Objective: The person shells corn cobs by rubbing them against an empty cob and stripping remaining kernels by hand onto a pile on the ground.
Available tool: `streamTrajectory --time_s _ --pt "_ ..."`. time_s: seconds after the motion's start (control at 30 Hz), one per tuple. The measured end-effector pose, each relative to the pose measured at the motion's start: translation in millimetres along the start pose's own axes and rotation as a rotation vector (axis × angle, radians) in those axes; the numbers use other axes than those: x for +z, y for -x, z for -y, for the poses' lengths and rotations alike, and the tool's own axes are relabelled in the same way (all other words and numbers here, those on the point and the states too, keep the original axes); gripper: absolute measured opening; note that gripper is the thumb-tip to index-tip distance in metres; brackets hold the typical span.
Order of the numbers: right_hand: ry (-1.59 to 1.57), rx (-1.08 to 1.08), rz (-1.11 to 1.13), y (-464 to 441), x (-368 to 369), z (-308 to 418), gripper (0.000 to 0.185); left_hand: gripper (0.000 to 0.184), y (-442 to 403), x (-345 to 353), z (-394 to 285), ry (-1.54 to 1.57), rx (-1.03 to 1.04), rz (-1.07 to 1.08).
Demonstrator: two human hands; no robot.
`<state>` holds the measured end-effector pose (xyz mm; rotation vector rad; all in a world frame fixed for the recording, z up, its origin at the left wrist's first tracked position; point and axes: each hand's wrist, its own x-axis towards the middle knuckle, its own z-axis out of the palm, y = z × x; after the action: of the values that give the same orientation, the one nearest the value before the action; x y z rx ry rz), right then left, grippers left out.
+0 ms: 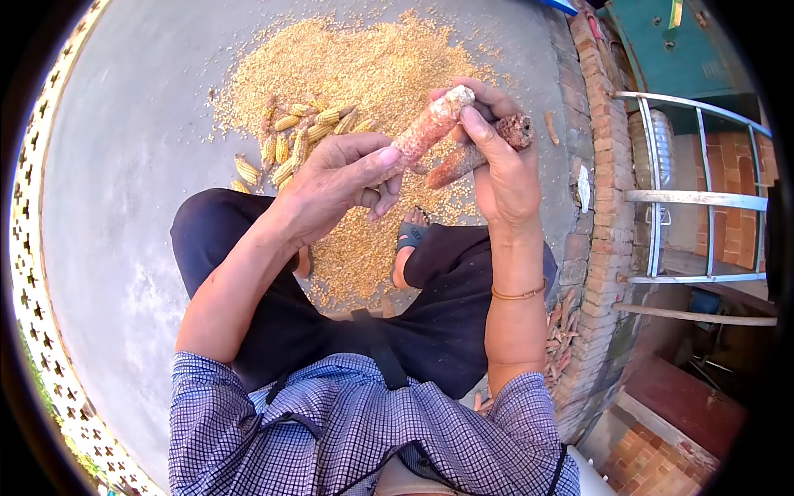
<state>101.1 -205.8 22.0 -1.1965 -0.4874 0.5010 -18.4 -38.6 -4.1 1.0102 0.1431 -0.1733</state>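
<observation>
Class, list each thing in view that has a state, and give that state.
Pale cob: bare, held
Dark cob: bare, held
Left hand: closed on pale cob
Right hand: closed on both cobs
Ears: kernels mostly on, piled
Loose kernels: spread across floor
Cobs at right: loosely heaped
Sandal: worn
Bracelet: worn

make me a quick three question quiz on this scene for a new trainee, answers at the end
1. True or false: the pinkish corncob, held at one end by the left grip, is covered in full rows of yellow kernels.
2. Which grip holds the darker corncob?
3. What is heaped on the gray floor beside the unshelled ears of corn? A) bricks B) loose corn kernels C) rope

Key:
1. False: it looks stripped.
2. The right grip.
3. B
</observation>
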Motion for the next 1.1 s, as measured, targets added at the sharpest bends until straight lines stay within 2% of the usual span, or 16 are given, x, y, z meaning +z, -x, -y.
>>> streamTrajectory --time_s 0.13,0.43,0.53,0.63,0.7,0.73,0.8,0.83,0.87,0.93,1.0,1.03,1.07,1.1 --pt "0.031 -0.008 0.008 0.3 3.2 1.5 0.029 0.027 0.6 -1.9 -0.1 -0.15 0.124 -0.062" --pt "0.278 -0.013 -0.048 1.7 1.9 2.8 0.03 0.025 3.0 1.3 1.2 -0.468 0.269 -0.242" --pt "0.266 -0.169 -0.093 -3.1 -7.9 -5.0 0.033 0.024 3.1 0.9 -1.3 -0.468 0.276 -0.214" --pt "0.284 -0.209 -0.28 3.5 -18.7 13.3 0.031 0.023 8.0 -7.7 -14.6 -0.479 0.313 -0.203" --pt "0.473 -0.35 -0.42 6.5 -52.4 30.2 0.028 0.023 10.1 -24.9 -30.1 -0.546 0.382 -0.225" --pt "0.669 -0.284 -0.497 16.9 -74.6 39.6 0.028 0.024 13.0 -37.3 -42.1 -0.559 0.449 -0.257" --pt "1.109 -0.396 -0.448 42.8 -155.7 42.6 0.028 0.027 27.1 -68.7 -72.9 -0.61 0.562 -0.358" --pt "1.365 -0.296 -0.454 64.1 -194.8 42.5 0.029 0.029 37.9 -85.5 -85.2 -0.643 0.601 -0.429" --pt "1.575 -0.071 -0.448 102.6 -235.0 37.8 0.03 0.03 49.7 -103.2 -93.6 -0.657 0.597 -0.507" --pt "1.969 0.621 -0.302 196.6 -312.2 29.4 0.032 0.032 72.7 -143.8 -95.1 -0.687 0.546 -0.649" --pt "2.055 1.324 0.093 301.6 -360.1 31.5 0.035 0.032 92.3 -184.1 -74.6 -0.628 0.387 -0.74" --pt "1.988 1.477 0.17 350.3 -369.2 35.3 0.036 0.032 99.4 -203.5 -59.3 -0.598 0.31 -0.783" --pt "1.971 1.458 0.113 374.8 -344.7 46.9 0.041 0.031 106.3 -222.5 -39.5 -0.541 0.215 -0.801" --pt "1.982 1.45 -0.054 385.0 -320.3 49.3 0.039 0.031 112.0 -239.7 -15.6 -0.483 0.118 -0.816"
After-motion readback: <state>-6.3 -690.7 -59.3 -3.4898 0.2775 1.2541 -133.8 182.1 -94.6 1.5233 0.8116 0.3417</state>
